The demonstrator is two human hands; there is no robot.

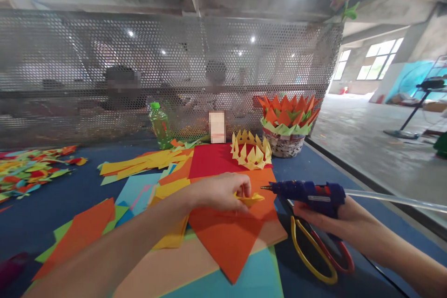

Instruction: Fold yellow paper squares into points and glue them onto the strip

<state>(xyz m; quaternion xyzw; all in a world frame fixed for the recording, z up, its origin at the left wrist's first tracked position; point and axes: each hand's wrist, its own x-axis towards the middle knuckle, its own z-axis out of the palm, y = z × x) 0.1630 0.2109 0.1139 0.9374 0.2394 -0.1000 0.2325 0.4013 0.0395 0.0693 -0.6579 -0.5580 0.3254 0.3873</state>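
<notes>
Between thumb and fingers, my left hand [225,191] pinches a small folded yellow paper piece [253,199] over orange paper sheets [226,242]. My right hand [335,214] is wrapped round the handle of a blue hot glue gun [307,191]. Its nozzle points left at the yellow piece, with a small gap between them. A clear glue stick [394,198] sticks out of the gun's rear. Beneath the right hand lie scissors [314,253] with yellow and red handles. Just behind the left hand stands a ring of folded yellow paper points [250,151] on red paper [211,160].
A basket [286,142] topped with orange and green folded points stands back right. A green bottle [159,125] is by the perforated metal panel [181,56]. Paper strips [139,163], coloured sheets and folded pieces [31,172] cover the left side. People are behind the panel.
</notes>
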